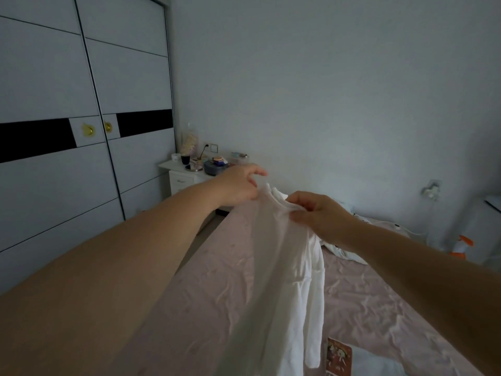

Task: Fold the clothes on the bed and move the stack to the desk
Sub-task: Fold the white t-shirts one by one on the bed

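— White shirt (pixel 284 267), thin cotton by the look, hangs from both hands above the pink bed sheet (pixel 379 308). Which step is this?

— Opening it out before folding, I'd judge. The right hand (pixel 317 213) pinches the neckline, thumb against curled fingers. The left hand (pixel 240 184) is at the collar's far edge, fingers bent; whether it truly grips the cloth I cannot tell.

— And next?

— Probably spread the shoulders apart and lay the shirt flat on the bed. More crumpled white clothes (pixel 349 248) wait near the wall.

— Any stack yet?

— A printed garment (pixel 339 356) lies at the lower edge; no bench is in view.
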